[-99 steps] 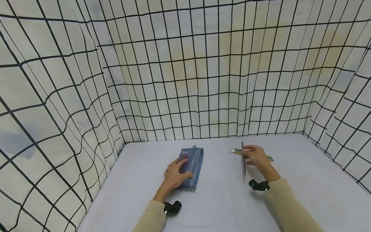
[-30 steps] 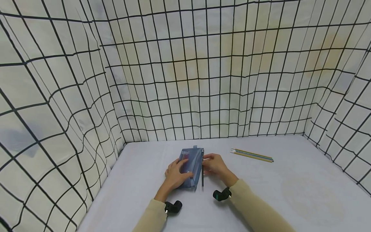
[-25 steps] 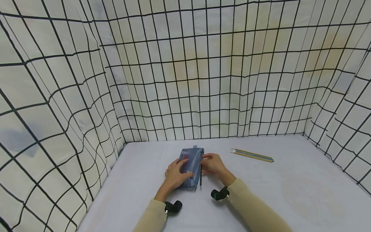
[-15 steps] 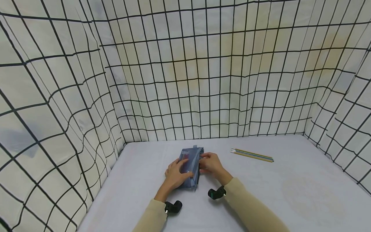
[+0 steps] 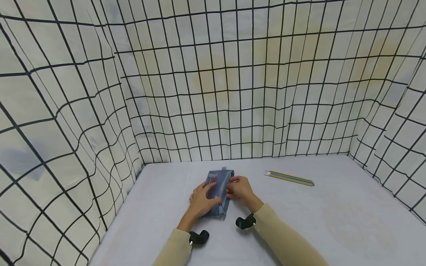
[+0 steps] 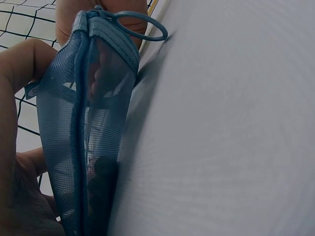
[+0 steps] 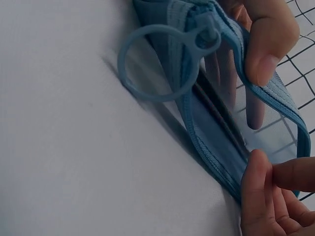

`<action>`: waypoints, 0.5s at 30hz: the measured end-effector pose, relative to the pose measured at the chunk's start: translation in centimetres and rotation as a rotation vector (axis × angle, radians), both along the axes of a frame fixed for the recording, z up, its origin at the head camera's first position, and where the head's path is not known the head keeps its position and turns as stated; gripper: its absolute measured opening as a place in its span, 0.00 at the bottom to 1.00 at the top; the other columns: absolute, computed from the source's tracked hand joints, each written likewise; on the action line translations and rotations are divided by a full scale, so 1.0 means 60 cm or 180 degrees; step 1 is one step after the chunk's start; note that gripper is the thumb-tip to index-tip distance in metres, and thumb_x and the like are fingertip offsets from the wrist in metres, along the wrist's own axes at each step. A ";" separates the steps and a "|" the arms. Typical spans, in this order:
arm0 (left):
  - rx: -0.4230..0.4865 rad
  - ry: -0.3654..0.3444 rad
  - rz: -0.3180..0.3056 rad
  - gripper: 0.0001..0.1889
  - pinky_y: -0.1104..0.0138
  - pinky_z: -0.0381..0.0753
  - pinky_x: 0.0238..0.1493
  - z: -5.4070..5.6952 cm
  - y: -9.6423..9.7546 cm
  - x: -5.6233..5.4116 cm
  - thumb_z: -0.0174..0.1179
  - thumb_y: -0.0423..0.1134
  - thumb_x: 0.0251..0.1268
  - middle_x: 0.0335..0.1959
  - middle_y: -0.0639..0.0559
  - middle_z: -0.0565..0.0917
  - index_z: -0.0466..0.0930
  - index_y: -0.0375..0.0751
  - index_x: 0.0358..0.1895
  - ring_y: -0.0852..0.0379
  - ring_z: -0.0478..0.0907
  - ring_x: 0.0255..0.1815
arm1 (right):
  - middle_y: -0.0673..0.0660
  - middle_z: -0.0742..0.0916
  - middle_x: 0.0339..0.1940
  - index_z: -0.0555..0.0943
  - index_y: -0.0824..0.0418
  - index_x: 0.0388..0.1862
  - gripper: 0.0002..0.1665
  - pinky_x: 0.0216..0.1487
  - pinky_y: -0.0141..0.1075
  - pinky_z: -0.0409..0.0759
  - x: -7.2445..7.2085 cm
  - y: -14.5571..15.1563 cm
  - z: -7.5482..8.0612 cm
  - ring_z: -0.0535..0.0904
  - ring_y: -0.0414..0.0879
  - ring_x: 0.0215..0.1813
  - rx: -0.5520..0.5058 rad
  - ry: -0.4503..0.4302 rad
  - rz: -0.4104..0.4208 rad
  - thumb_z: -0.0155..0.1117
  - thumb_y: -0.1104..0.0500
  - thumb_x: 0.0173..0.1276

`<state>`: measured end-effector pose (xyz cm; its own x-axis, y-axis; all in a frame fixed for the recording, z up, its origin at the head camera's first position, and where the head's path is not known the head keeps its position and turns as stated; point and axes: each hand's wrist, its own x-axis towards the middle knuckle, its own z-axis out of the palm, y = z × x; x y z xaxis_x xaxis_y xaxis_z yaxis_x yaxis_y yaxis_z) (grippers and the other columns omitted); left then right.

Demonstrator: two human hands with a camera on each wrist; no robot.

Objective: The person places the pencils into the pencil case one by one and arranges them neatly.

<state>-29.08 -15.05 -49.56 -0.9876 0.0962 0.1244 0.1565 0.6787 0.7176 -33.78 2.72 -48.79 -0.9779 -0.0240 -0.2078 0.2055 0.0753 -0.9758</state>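
A blue mesh pencil case lies on the table, with several pencils showing through its left side. My left hand grips it from the left. In the right wrist view, my left thumb bears on one zipped edge and the mouth gapes. A dark pencil lies lengthwise within that mouth. At the case's right edge, my right hand pinches the dark pencil between thumb and fingertips. A ring-shaped zip pull hangs at the near end. In the left wrist view the near part of the zip stands upright.
Several yellow and green pencils lie together on the white table, right of the case. A white wall with black netting encloses the back and sides. Black wrist cameras sit on both forearms.
My right hand has picked up the dark pencil beside the loose pencils, carried it left to the case and moved it into the mouth. My left hand has kept its grip on the case.
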 end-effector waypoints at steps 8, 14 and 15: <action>0.0012 0.0015 -0.0005 0.38 0.29 0.49 0.71 -0.004 -0.003 -0.002 0.67 0.52 0.52 0.78 0.33 0.63 0.75 0.48 0.70 0.28 0.55 0.78 | 0.58 0.84 0.36 0.78 0.68 0.59 0.22 0.31 0.34 0.86 0.007 0.009 0.001 0.83 0.44 0.32 0.0121 0.0088 0.0076 0.61 0.70 0.65; 0.0047 0.0026 -0.0031 0.38 0.29 0.49 0.71 -0.003 -0.003 0.000 0.67 0.53 0.51 0.78 0.33 0.63 0.75 0.48 0.70 0.29 0.55 0.79 | 0.59 0.86 0.39 0.79 0.66 0.58 0.19 0.32 0.34 0.85 0.009 0.045 0.005 0.84 0.45 0.33 0.0427 0.0208 0.0142 0.63 0.66 0.69; 0.0050 0.0026 -0.0036 0.39 0.29 0.49 0.71 -0.003 -0.003 0.000 0.67 0.53 0.51 0.78 0.33 0.63 0.75 0.48 0.70 0.29 0.55 0.79 | 0.59 0.86 0.39 0.79 0.66 0.58 0.19 0.33 0.34 0.86 0.009 0.054 0.006 0.84 0.45 0.34 0.0501 0.0235 0.0150 0.63 0.66 0.69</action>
